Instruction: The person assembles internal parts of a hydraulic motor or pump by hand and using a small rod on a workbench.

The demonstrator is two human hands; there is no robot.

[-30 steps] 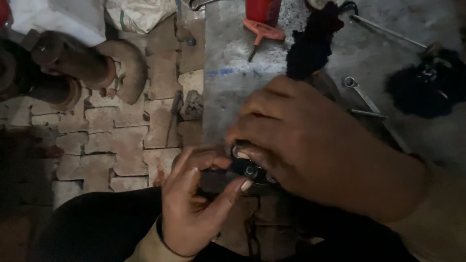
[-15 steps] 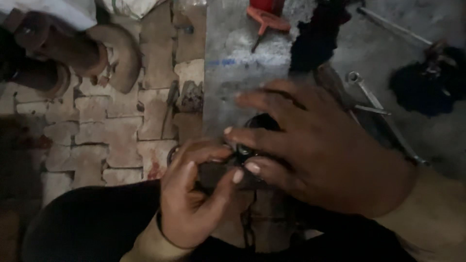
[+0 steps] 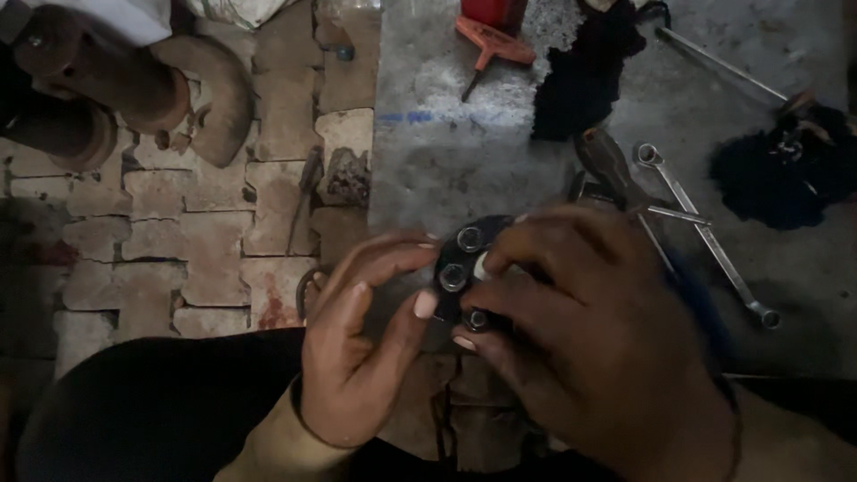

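Both hands (image 3: 375,357) (image 3: 589,339) pinch a black metal part (image 3: 464,268) above the slab's edge (image 3: 375,178).

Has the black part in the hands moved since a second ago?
Yes. The black part now sits higher, closer to the grey slab, and is turned to show round holes, held between left hand and right hand.

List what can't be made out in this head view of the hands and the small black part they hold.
- Black part: its right side is hidden by the right hand; its kind is unclear.
- Left hand: where its fingertips touch the part sits in dim light, so the grip is hard to read.
- Red tool: its upper part is cut off by the top edge.
- Black cloth: what lies on it is too dark.
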